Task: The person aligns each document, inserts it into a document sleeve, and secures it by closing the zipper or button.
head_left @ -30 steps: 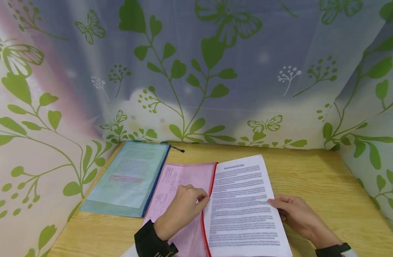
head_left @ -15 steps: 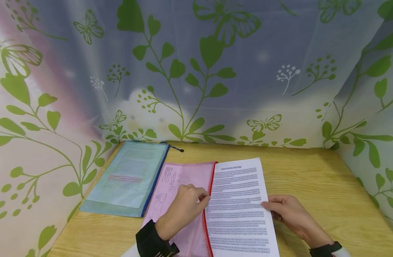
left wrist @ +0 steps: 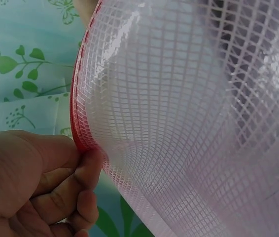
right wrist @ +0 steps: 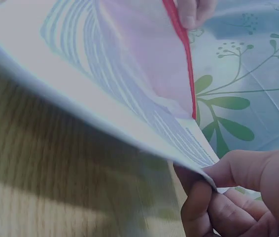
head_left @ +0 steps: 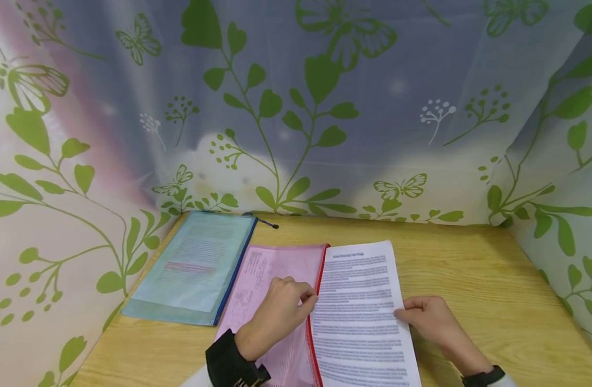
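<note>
A pink mesh zipper pouch (head_left: 286, 258) with a red zipper edge lies on the table in front of me. My left hand (head_left: 283, 306) pinches its red edge between thumb and forefinger, as the left wrist view shows close up. Out of the pouch's right side reaches a printed white paper (head_left: 358, 306), its left part inside the pouch behind the red edge. My right hand (head_left: 433, 320) grips the paper's right edge, thumb on top and fingers below. In the right wrist view the paper (right wrist: 129, 111) bends upward from the table.
A blue-green zipper pouch (head_left: 184, 269) holding a printed sheet lies to the left, its dark zipper pull (head_left: 275, 226) at the back. The wooden table (head_left: 470, 269) is bordered by a patterned curtain (head_left: 397, 134) at the back and sides.
My right hand has moved left with the paper, which now sits further inside the pink pouch. My left hand keeps its pinch at the red edge.
</note>
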`<state>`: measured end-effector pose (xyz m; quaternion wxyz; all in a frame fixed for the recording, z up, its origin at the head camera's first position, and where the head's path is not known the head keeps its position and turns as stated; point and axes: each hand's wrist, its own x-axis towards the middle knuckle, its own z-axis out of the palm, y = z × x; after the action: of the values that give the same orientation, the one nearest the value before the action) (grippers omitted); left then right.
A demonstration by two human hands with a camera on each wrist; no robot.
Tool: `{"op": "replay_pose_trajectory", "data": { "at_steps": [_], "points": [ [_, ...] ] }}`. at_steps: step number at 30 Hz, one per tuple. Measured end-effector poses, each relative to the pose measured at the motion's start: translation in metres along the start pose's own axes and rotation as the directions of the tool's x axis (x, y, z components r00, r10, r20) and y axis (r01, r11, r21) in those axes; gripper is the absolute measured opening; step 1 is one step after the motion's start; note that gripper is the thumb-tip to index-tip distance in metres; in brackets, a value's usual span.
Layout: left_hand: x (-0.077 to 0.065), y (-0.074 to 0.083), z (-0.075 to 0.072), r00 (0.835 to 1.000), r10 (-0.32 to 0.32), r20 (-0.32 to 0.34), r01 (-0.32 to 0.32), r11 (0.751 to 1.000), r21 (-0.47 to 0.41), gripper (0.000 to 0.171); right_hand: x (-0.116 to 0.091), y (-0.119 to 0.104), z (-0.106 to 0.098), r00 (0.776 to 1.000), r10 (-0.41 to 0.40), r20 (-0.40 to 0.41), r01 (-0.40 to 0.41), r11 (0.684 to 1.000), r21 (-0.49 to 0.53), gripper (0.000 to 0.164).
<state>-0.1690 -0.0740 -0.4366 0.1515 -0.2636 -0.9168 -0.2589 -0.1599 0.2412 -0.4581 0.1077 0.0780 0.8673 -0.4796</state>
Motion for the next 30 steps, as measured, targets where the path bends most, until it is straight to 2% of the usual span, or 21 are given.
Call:
{"op": "replay_pose_trajectory", "data": {
  "at_steps": [9, 16, 19, 23, 26, 30],
  "points": [
    [-0.006, 0.001, 0.002, 1.0, -0.007, 0.0, 0.007, 1.0, 0.008, 0.011, -0.003, -0.001, -0.003, 0.995, 0.031, 0.09, -0.043, 0.99, 0.133, 0.03],
    [-0.007, -0.001, 0.001, 1.0, 0.006, -0.015, -0.006, 1.0, 0.004, 0.011, -0.004, 0.002, -0.014, 0.976, 0.008, 0.216, -0.069, 0.959, 0.276, 0.041],
    [-0.004, -0.002, -0.005, 1.0, 0.013, -0.009, -0.013, 1.0, 0.018, 0.012, -0.003, 0.001, -0.018, 0.981, 0.008, 0.194, -0.061, 0.961, 0.27, 0.043],
    [0.004, -0.002, -0.019, 1.0, 0.002, 0.012, -0.002, 0.999, 0.036, 0.012, -0.001, -0.004, -0.021, 0.993, 0.008, 0.122, -0.033, 0.977, 0.209, 0.043],
    [0.008, -0.002, -0.027, 1.0, -0.004, 0.023, 0.003, 0.999, 0.05, 0.01, 0.0, -0.006, -0.021, 0.995, 0.013, 0.098, -0.03, 0.983, 0.18, 0.042],
    [0.007, 0.0, -0.026, 0.999, -0.008, 0.052, 0.005, 0.998, 0.06, 0.008, -0.001, -0.007, -0.019, 0.993, 0.026, 0.113, -0.052, 0.972, 0.23, 0.044]
  ]
}}
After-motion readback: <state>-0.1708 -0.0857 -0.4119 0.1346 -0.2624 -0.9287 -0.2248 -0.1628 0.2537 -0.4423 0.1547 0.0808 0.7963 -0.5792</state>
